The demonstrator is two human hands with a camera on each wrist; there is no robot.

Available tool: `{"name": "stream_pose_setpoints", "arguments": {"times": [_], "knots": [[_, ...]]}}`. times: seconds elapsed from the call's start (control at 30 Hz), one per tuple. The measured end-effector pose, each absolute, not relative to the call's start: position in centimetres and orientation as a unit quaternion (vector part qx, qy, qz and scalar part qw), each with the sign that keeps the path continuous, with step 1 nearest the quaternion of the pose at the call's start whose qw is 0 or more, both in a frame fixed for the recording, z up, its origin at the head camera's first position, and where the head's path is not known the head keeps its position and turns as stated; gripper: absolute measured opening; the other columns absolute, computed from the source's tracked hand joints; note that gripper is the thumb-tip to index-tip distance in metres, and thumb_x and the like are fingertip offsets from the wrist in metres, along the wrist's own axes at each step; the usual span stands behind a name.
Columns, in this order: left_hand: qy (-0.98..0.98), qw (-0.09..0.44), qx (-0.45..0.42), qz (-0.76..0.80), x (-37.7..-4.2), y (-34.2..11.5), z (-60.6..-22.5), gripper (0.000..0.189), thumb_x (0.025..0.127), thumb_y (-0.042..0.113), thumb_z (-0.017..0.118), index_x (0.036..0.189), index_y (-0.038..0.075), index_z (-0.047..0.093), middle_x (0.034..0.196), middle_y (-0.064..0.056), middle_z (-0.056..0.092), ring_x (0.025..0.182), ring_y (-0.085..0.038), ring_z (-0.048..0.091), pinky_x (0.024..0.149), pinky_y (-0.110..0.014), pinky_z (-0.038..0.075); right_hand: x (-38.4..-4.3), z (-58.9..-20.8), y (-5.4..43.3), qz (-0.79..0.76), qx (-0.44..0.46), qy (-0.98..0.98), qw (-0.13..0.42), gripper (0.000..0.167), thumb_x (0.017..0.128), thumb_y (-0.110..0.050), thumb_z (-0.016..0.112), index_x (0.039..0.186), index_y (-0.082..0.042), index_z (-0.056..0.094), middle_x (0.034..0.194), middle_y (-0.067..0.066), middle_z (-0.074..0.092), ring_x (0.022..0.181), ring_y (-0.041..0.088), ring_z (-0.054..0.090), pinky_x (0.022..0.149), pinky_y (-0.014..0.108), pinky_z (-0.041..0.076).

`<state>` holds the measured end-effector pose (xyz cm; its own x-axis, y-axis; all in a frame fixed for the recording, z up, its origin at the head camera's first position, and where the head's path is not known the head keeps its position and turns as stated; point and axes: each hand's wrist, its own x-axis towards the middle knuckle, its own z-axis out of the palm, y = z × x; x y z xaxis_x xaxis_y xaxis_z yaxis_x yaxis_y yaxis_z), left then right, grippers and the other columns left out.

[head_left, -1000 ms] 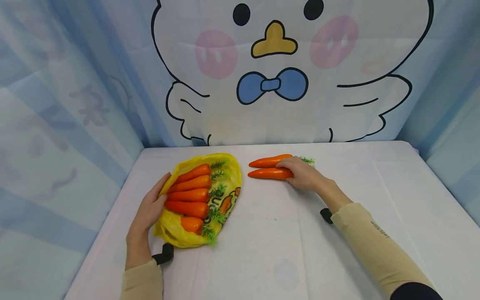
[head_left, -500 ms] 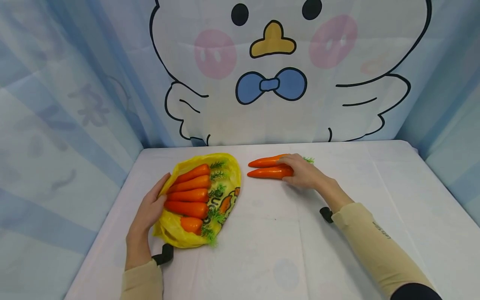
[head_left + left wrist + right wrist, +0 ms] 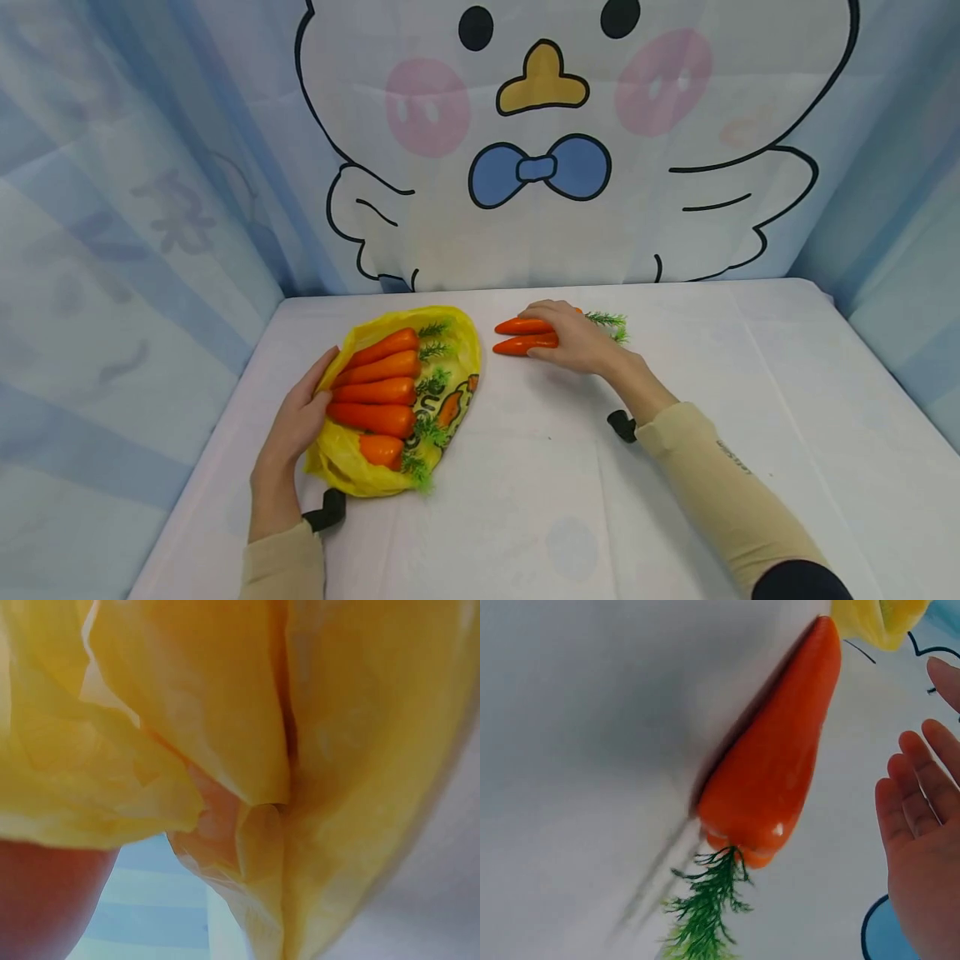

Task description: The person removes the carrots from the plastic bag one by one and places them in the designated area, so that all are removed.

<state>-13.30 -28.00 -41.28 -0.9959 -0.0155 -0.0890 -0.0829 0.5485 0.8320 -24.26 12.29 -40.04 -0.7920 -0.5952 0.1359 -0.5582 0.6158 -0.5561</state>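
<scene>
On the left side of the table lies a yellow plastic bag (image 3: 360, 477) with printed carrots on it. My left hand (image 3: 292, 421) pinches its left edge, thumb on top; folds of the bag (image 3: 360, 750) hide most of the fingers in the left wrist view. Several orange toy carrots with green tops lie in the bag, one carrot (image 3: 375, 392) among them pointing left. To the right, a far carrot (image 3: 513, 326) and a near carrot (image 3: 517, 345) lie side by side. Over them hovers my right hand (image 3: 573, 337); the right wrist view shows its fingers straight, apart from the carrot (image 3: 769, 765).
A white cloth covers the table (image 3: 555, 508). Behind it hangs a curtain (image 3: 540, 242) with a cartoon chick, and blue curtains (image 3: 135, 333) stand at both sides. Black wrist mounts (image 3: 326, 510) sit at both wrists.
The right hand has slid left along the two carrots, from near their leafy ends to their middles, uncovering the green tops. The left hand and bag stay put.
</scene>
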Motion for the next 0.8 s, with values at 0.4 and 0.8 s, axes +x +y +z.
{"name": "stream_pose_setpoints", "arguments": {"times": [0.4, 0.8], "knots": [[0.880, 0.035, -0.028, 0.472, -13.5, -28.1, -41.4, 0.063, 0.101, 0.005, 0.029, 0.163, 0.016, 0.020, 0.167, -0.011, 0.020, 0.152, -0.035, 0.015, 0.119, -0.059, 0.014, -23.4, -39.1, 7.0, -0.302, -0.365, 0.880, 0.038, 0.055, 0.093, -0.018, 0.073, 0.142, -0.003, 0.055, 0.149, 0.014, 0.048, 0.138, 0.031, 0.041, 0.112, 0.047, 0.038], [0.877, 0.035, -0.033, 0.478, -13.4, -28.1, -41.3, 0.064, 0.101, 0.005, 0.028, 0.163, 0.016, 0.020, 0.167, -0.010, 0.020, 0.152, -0.034, 0.015, 0.120, -0.058, 0.014, -22.0, -38.5, 1.9, -0.290, -0.406, 0.864, 0.066, 0.053, 0.094, -0.021, 0.071, 0.143, -0.008, 0.056, 0.148, 0.009, 0.050, 0.139, 0.027, 0.041, 0.114, 0.042, 0.036]]}}
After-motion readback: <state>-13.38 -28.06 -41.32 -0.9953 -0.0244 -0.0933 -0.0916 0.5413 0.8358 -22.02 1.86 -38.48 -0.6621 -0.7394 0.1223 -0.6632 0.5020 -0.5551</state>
